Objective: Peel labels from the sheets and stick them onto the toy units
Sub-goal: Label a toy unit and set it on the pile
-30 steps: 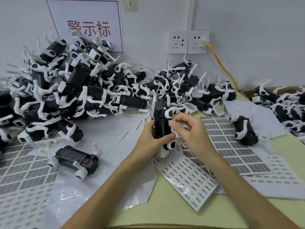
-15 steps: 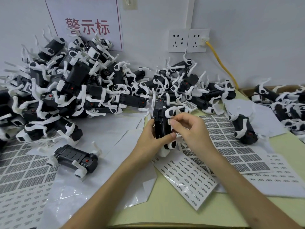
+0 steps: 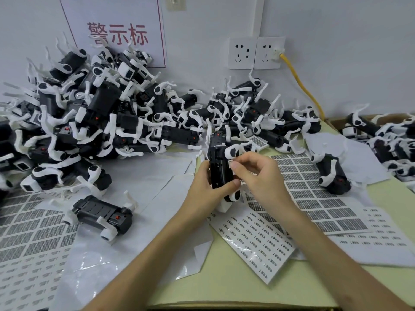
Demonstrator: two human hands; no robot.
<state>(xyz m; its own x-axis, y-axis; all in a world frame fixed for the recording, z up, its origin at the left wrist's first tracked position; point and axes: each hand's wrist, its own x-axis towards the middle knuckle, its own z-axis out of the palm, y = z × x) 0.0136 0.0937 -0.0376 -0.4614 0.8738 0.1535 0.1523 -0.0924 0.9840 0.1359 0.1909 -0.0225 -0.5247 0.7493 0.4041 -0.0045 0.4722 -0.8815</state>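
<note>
Surface, pale yellow-green, is set against a white wall. On the wall 1 sign w/ red characters is fixed at L. 2 sockets are mounted side by side near centre, the R one taken by 1 plug w/ a yellow cable led down to the R. A big pile of toy units, black bodies w/ white legs, is heaped along the wall from L to centre, too tangled to be counted. More are held in a cardboard box at the R edge. 2 single units are laid apart from the pile: a front-L unit on white paper, and a R unit just beside a grey-grid label sheet. Printed sheets are spread overlapped. At least 4 can be made out, incl. a small-print sheet just below the hands & a L sheet. Clear film is laid at front L. 1 toy unit is held upright above the sheets at centre: the left hand fingers are curled round its body, thumb across the front. 1 small white label is pinched betw. thumb & forefinger of the right hand at the unit's R edge; whether it is stuck yet cannot be told.
</note>
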